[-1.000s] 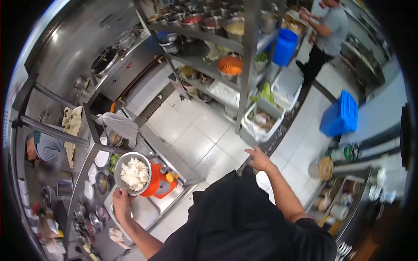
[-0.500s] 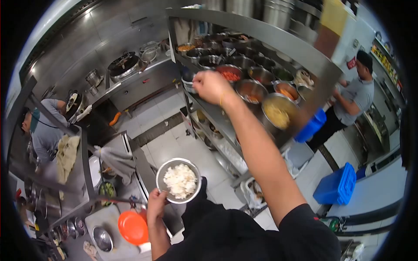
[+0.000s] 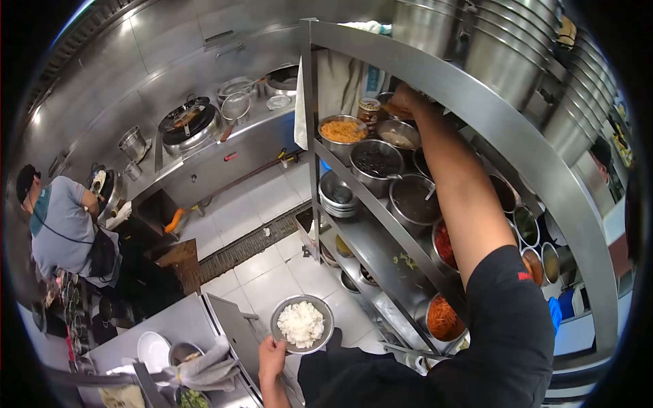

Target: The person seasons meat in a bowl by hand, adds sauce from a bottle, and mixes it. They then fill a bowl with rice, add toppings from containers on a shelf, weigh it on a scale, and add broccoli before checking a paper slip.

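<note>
My left hand [image 3: 272, 355] grips the rim of a metal bowl [image 3: 328, 325], its thumb over the edge. A mound of white rice [image 3: 301, 324] lies in the bowl, held low in front of my body. My right arm stretches far into the steel shelf, and my right hand [image 3: 404, 100] is at a container near the back corner. Its fingers are partly hidden there, and I cannot tell what they hold. Beside this hand are a lidded jar [image 3: 369, 113], a metal pot with pale content [image 3: 399, 134] and a pot of orange shreds [image 3: 342, 130].
More pots of ingredients fill the shelf, including one of dark content [image 3: 376, 158] and one of orange strips [image 3: 443, 318]. Stacked bowls [image 3: 337, 194] sit near its left post. A co-worker [image 3: 64, 217] stands at the stove on the left. A counter [image 3: 129, 336] with a draped cloth [image 3: 204, 367] is lower left.
My right hand has gone from the shelf's front edge deep into its back corner. The view has swung toward the shelf; the bowl of rice stays in my left hand.
</note>
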A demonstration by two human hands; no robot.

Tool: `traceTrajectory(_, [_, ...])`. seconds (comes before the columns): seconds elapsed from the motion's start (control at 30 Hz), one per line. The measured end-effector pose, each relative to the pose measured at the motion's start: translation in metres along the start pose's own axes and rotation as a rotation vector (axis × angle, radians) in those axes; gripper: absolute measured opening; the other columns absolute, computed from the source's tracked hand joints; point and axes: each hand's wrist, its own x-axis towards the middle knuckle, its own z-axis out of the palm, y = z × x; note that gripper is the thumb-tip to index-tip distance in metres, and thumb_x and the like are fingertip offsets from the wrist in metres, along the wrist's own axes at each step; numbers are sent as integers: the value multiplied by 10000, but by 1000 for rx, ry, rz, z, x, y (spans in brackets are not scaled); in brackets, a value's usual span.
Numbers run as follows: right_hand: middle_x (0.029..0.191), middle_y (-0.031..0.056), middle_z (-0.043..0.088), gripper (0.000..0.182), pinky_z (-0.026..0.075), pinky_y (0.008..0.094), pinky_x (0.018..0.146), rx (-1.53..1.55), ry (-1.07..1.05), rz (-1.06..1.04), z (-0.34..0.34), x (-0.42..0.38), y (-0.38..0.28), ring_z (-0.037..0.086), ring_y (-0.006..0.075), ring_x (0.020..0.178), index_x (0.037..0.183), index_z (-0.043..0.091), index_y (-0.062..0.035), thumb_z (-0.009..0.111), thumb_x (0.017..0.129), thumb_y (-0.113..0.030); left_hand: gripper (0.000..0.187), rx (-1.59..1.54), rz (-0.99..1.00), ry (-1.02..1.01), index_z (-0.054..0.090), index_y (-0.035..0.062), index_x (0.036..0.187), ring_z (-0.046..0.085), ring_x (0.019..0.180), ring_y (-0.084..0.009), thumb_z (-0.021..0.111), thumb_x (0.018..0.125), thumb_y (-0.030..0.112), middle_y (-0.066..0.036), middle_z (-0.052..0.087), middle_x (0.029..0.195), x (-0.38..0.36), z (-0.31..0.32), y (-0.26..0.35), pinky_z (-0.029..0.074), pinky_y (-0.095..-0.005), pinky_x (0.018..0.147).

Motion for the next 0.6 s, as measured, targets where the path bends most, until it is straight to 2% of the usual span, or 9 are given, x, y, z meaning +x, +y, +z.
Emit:
traceTrajectory(0.1, [977, 180, 758, 439, 579, 441, 801, 79, -376, 90, 20, 27, 0, 730, 316, 875, 963, 765, -15, 661, 864, -430, 123, 23, 4, 5, 684, -11, 959, 567, 631, -83, 608, 904, 68, -3, 634, 759, 29, -6, 0, 499, -265, 584])
traceTrajectory(0.23, [1058, 181, 743, 370, 577, 458, 794, -167, -220, -206, 76, 66, 31, 724, 318, 922, 988, 751, -18, 663, 868, -357, 154, 93, -68, -45, 675, -25, 1011, 612, 674, -106, 598, 925, 76, -42, 668, 819, 56, -13, 0, 561, -296, 639])
traceTrajectory(0.27, [1228, 200, 691, 385, 529, 455, 961, -128, -262, -203, 52, 39, 13, 681, 334, 1099, 1158, 723, -51, 649, 914, -340, 163, 42, -80, -50, 673, -27, 1027, 624, 693, -111, 596, 930, 79, -52, 677, 840, 62, -8, 8, 574, -306, 658])
traceTrajectory(0.3, [1229, 209, 687, 342, 527, 461, 960, -153, -192, -382, 61, 46, 22, 674, 343, 1120, 1170, 713, -45, 643, 914, -260, 172, -12, -81, -49, 671, -28, 1042, 637, 712, -116, 593, 936, 82, -61, 687, 862, 69, -5, 17, 587, -316, 677])
traceTrajectory(0.4, [1192, 226, 695, 285, 510, 452, 970, 167, -248, -539, 66, 58, 10, 679, 358, 1106, 1144, 716, -38, 605, 920, -176, 202, -113, 8, -102, 661, -43, 1085, 661, 770, -124, 588, 943, 82, -78, 707, 918, 88, 6, 37, 598, -331, 704])
traceTrajectory(0.47, [1162, 227, 705, 282, 507, 456, 967, 22, -260, -538, 62, 55, 18, 681, 355, 1098, 1131, 723, -41, 601, 922, -184, 210, -122, 31, -95, 663, -52, 1086, 666, 793, -126, 581, 941, 75, -79, 713, 931, 93, 10, 77, 590, -325, 711])
traceTrajectory(0.5, [1143, 209, 719, 294, 518, 460, 949, 307, -219, -440, 101, 82, 44, 689, 338, 1073, 1123, 734, -47, 626, 899, -204, 213, -113, 41, -123, 664, -57, 1087, 669, 805, -127, 577, 941, 71, -80, 716, 937, 90, 14, 93, 586, -321, 715])
traceTrajectory(0.57, [1060, 204, 733, 209, 572, 457, 834, -123, -104, -298, 124, 104, 67, 718, 336, 922, 996, 764, -49, 611, 888, -142, 211, -110, 134, -138, 669, -62, 1075, 669, 812, -126, 564, 936, 58, -77, 720, 940, 98, 17, 109, 572, -305, 713])
traceTrajectory(0.6, [996, 177, 737, 238, 572, 442, 790, 11, -203, -184, 89, 74, 47, 703, 309, 852, 960, 767, -45, 669, 869, -242, 211, -110, 189, -150, 672, -64, 1068, 669, 815, -125, 558, 933, 52, -76, 721, 941, 99, 17, 120, 565, -297, 712])
